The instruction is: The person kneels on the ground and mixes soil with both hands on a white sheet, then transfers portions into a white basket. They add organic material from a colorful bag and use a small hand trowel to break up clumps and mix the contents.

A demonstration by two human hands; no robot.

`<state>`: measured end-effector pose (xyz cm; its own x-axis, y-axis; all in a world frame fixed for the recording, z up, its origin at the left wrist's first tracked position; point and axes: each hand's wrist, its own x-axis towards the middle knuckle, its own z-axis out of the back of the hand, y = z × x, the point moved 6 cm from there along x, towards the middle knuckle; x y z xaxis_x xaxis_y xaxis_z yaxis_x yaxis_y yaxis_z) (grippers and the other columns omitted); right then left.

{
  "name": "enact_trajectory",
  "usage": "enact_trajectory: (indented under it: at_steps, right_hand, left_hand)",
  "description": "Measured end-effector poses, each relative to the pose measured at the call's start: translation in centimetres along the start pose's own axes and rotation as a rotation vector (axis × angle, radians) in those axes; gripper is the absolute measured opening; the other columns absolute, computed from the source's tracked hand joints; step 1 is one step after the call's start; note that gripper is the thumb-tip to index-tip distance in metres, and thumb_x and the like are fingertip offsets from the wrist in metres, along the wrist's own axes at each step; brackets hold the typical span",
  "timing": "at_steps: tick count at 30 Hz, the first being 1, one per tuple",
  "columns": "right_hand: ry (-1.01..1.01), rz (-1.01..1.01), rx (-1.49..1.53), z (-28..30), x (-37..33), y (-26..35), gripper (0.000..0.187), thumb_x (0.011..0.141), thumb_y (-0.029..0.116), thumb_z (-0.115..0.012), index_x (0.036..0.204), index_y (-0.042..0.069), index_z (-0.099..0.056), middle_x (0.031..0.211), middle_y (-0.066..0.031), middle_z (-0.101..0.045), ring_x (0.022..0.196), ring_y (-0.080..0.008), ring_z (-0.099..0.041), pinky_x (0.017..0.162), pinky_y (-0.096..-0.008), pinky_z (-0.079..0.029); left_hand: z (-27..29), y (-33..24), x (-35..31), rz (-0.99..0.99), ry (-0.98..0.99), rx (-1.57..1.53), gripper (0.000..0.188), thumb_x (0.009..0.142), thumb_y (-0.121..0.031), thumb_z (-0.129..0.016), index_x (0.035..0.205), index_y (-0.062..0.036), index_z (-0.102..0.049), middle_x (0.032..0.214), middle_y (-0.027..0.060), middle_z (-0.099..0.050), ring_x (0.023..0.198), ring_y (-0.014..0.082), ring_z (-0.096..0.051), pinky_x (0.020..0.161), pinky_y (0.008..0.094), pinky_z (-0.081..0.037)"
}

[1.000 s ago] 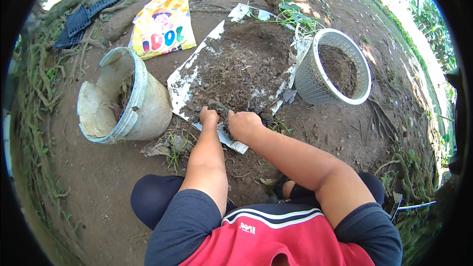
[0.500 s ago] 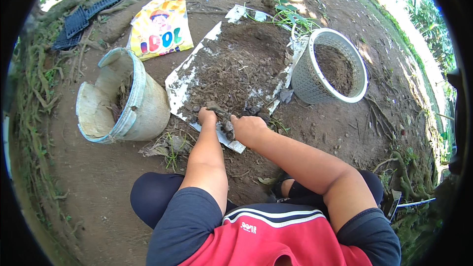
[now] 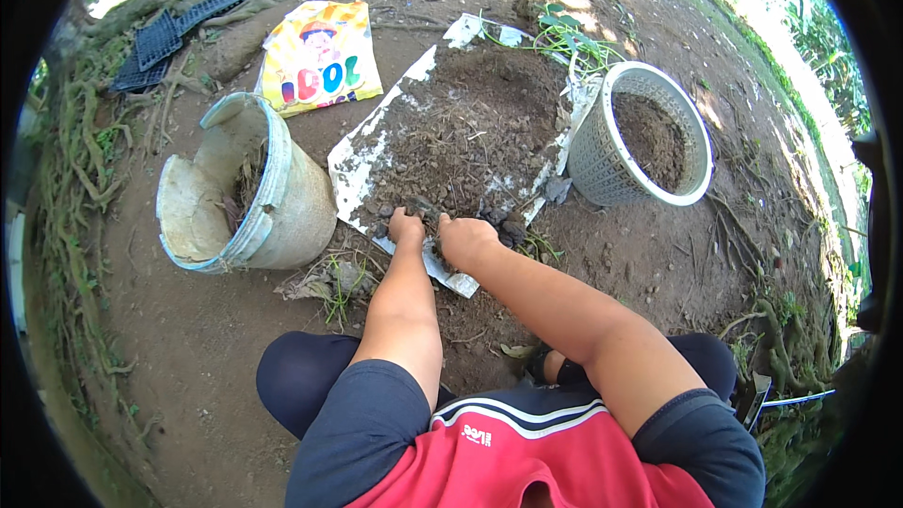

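Observation:
Side by side at the near edge of a soil heap (image 3: 461, 122), my left hand (image 3: 405, 225) and my right hand (image 3: 465, 241) are both closed. Their fingers pinch a dark, soil-coloured clump (image 3: 426, 210) between them; its exact kind is hard to make out. The heap of loose brown soil, with bits of dry stem in it, lies on a white sheet (image 3: 352, 174) smeared with dirt. Several dark clods (image 3: 508, 224) lie just right of my right hand.
A broken-rimmed pale bucket (image 3: 299, 202) lies tilted at left, dry leaves inside. At right leans a grey perforated basket (image 3: 602, 155) containing soil. Behind are a yellow-and-white printed bag (image 3: 320, 56), black plastic trays (image 3: 155, 42) and green vines (image 3: 569, 38). Tree roots (image 3: 80, 188) line the left.
The view has shifted slightly, moving the scene a little rightward. My hands stay together at the sheet's near edge; the grey piece hanging beneath them is no longer visible.

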<state>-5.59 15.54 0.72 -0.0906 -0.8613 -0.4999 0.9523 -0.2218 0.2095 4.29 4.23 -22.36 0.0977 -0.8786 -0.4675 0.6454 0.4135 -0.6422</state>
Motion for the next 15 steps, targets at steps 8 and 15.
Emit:
enact_trajectory:
  at_steps: [8,15]
  right_hand:
    - [0.019,0.031,-0.060,1.3,-4.2,-0.8,0.048,0.086,0.009,-0.041,0.134,0.001,-0.040,0.091,-0.0164,-0.067,0.082,-0.0290,-0.067,0.067,-0.0401,-0.053]
    - [0.057,0.022,-0.148,2.1,-3.1,0.3,0.050,0.086,0.009,-0.043,0.135,0.001,-0.039,0.096,-0.0157,-0.067,0.085,-0.0277,-0.067,0.068,-0.0383,-0.054]
  left_hand:
    - [-1.2,0.3,1.6,0.013,0.026,-0.089,0.027,0.078,-0.010,-0.057,0.104,-0.0079,-0.064,0.102,0.0177,-0.065,0.097,0.0363,-0.061,0.083,0.0421,-0.048]
    - [1.0,-1.7,-1.4,-0.033,-0.047,-0.027,0.022,0.079,-0.011,-0.053,0.099,-0.0069,-0.062,0.099,0.0201,-0.064,0.096,0.0399,-0.059,0.082,0.0447,-0.047]
